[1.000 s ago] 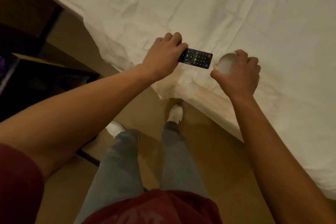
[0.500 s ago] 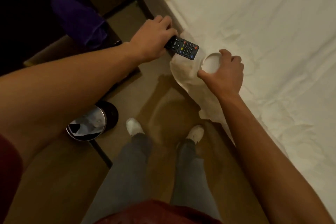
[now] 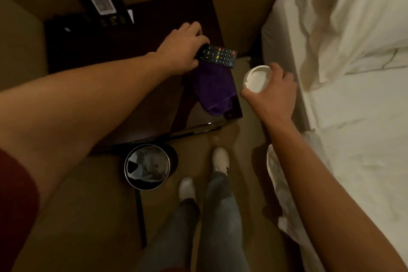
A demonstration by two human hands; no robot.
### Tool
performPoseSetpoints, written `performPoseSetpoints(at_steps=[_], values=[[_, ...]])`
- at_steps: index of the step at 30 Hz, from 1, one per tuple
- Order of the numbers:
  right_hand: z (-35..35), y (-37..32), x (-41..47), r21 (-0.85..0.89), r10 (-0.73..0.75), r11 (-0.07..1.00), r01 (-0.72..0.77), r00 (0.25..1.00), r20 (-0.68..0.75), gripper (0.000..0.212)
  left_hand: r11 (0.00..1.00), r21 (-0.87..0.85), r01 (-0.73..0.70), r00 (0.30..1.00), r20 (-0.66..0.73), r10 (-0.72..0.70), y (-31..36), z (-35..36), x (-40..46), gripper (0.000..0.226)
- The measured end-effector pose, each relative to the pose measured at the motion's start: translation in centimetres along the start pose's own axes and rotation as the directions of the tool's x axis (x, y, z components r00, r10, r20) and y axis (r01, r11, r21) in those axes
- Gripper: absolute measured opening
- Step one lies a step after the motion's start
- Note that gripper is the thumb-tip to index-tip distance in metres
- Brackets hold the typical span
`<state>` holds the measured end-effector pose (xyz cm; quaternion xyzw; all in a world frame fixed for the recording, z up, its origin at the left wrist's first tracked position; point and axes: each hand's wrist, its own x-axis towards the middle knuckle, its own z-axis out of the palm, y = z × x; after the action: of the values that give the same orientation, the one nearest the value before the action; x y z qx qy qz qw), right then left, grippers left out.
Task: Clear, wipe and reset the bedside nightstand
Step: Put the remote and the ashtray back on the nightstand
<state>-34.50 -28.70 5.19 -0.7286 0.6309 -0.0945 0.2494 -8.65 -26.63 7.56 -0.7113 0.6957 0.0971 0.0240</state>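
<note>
Now both hands have swung from the bed (image 3: 353,117) to the tabletop (image 3: 136,104): left hand (image 3: 183,51) grips the remote (image 3: 218,56) above the purple cloth (image 3: 215,89), right hand (image 3: 272,93) holds the white dish (image 3: 256,79) beside it, so reset is starting.

Short dark red sleeve (image 3: 15,194), grey-blue jeans (image 3: 218,216), white shoes (image 3: 221,159), bare forearms

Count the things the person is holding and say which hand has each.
2. The left hand grips the remote over the nightstand; the right hand holds the white dish beside it.
</note>
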Motion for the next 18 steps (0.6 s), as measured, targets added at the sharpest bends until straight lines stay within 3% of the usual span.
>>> performPoseSetpoints(at_steps=[11, 18], values=[[7.4, -10.6, 16.3, -0.009, -0.284, 0.955, 0.296, 0.925, 0.253, 0.091, 0.895, -0.169, 0.413, 0.909, 0.021, -0.416, -12.4, 2.5, 6.6, 0.058], [10.7, -15.0, 24.6, -0.095, -0.331, 0.922, 0.376, 0.890, 0.312, 0.090, 0.883, -0.183, 0.432, 0.900, 0.034, -0.434, -16.0, 3.6, 10.6, 0.062]])
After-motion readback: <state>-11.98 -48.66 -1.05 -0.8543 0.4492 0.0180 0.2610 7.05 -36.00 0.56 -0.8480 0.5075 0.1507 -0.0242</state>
